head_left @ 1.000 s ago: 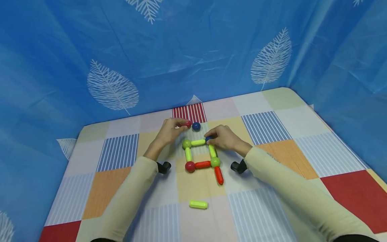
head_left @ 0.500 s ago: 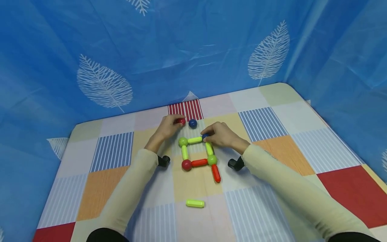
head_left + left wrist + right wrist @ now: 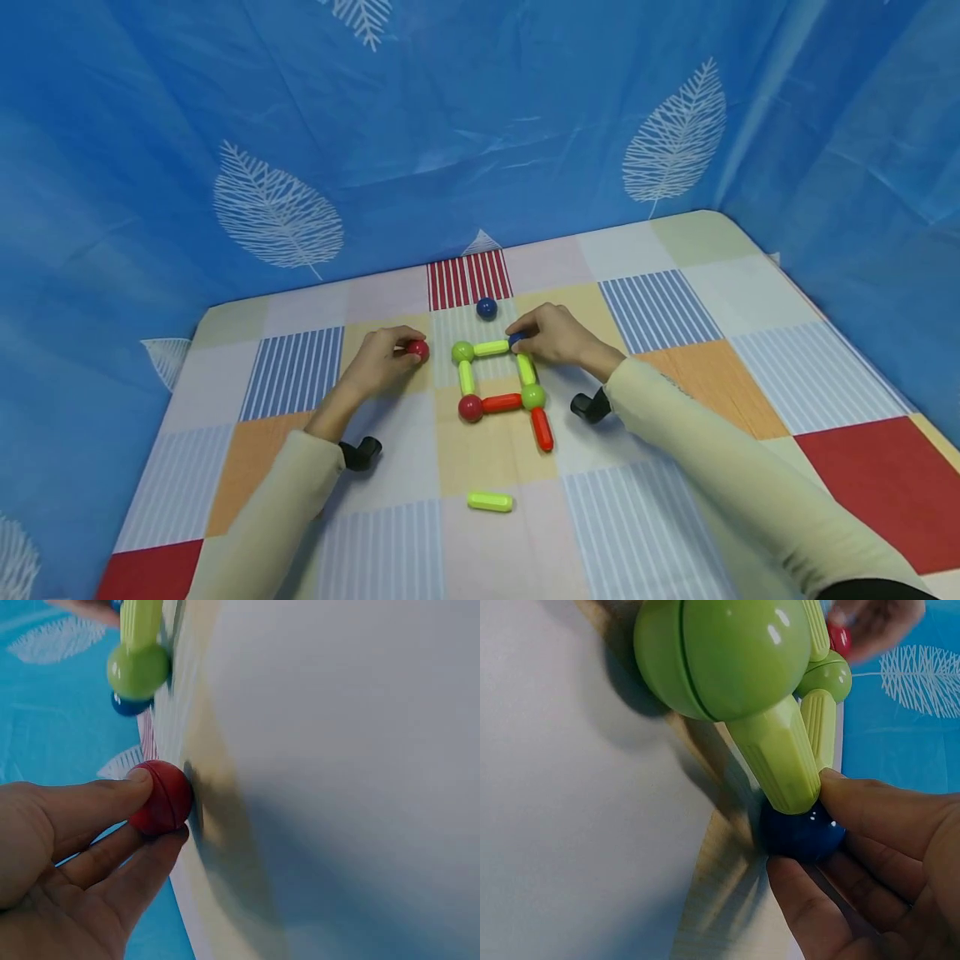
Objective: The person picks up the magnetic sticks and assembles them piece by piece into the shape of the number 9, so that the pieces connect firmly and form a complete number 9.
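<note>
My left hand (image 3: 381,360) pinches a red ball (image 3: 166,799) between thumb and fingers, close over the tablecloth left of a square frame of balls and rods. My right hand (image 3: 558,335) grips the blue ball (image 3: 802,834) at the frame's far right corner, where two yellow-green rods meet. Green balls form the far left corner (image 3: 462,352) and near right corner (image 3: 532,396); a dark red ball (image 3: 470,407) is at the near left. A red rod (image 3: 502,403) makes the near side. Another red rod (image 3: 542,430) sticks out from the near right green ball.
A loose blue ball (image 3: 487,309) lies beyond the frame, and a loose yellow-green rod (image 3: 490,501) lies nearer the front. The patchwork tablecloth (image 3: 750,300) reaches to blue leaf-patterned curtains (image 3: 480,125) at the back and sides.
My left hand has carried the red ball from beside the loose blue ball toward the left and nearer to me. My right hand stays on the corner blue ball.
</note>
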Available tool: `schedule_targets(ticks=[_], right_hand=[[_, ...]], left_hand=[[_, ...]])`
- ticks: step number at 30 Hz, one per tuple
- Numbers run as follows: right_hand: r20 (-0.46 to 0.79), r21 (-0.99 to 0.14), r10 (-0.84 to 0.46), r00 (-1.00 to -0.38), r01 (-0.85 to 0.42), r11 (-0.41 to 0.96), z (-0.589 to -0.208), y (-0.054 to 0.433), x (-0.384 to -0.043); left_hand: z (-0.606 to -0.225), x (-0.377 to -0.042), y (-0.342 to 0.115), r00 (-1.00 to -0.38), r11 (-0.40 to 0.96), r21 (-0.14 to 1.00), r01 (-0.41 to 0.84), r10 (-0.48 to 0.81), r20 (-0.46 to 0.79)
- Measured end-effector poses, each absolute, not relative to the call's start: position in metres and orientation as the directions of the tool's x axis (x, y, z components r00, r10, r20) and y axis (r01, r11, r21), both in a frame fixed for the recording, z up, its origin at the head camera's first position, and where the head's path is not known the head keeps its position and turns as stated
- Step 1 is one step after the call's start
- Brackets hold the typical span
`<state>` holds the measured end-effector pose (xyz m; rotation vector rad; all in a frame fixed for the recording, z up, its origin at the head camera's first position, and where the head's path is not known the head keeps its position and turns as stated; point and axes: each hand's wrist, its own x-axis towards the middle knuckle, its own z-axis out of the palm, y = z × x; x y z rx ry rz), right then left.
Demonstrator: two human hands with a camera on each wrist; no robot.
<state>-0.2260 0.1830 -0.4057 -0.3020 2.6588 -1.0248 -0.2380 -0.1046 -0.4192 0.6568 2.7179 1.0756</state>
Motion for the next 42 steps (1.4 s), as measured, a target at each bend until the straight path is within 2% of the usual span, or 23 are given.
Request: schedule_targets(ticks=[7,11,20,23,27,34,42], right_hand=[[-0.179,-0.684,-0.288,-0.941,-0.091,0.724,-0.405,0.184,-0.226],[-0.177,-0.689,-0.283,-0.943,-0.087,0.720,-0.406,0.184,-0.225],[-0.180,-0.699,-0.282,-0.942,-0.079,0.710,-0.409,0.182,-0.223],[-0.177,-0.703,-0.276,-0.945,-0.075,0.707,-0.409,0.181,-0.224],[-0.180,-0.698,-0.256,-0.950,-0.060,0.713,-0.409,0.182,-0.224],[-0.180,-0.703,-0.260,-0.949,-0.061,0.709,-0.410,0.184,-0.225],[-0.164,-0.713,-0.270,-0.949,-0.076,0.697,-0.411,0.185,-0.224]], left_hand=[[-0.421,-0.185,-0.110,-0.901,0.640,0.706,0.305,0.434,-0.004],[-0.421,-0.163,-0.109,-0.874,0.610,0.721,0.329,0.486,-0.012],[-0.415,-0.131,-0.081,-0.705,0.506,0.767,0.395,0.702,-0.100],[-0.414,-0.122,-0.064,-0.645,0.461,0.771,0.440,0.759,-0.085],[-0.414,-0.114,-0.039,-0.592,0.441,0.717,0.540,0.805,-0.049],[-0.416,-0.105,-0.006,-0.569,0.440,0.668,0.600,0.822,-0.030],[-0.415,-0.102,0.012,-0.548,0.432,0.606,0.667,0.836,0.008]])
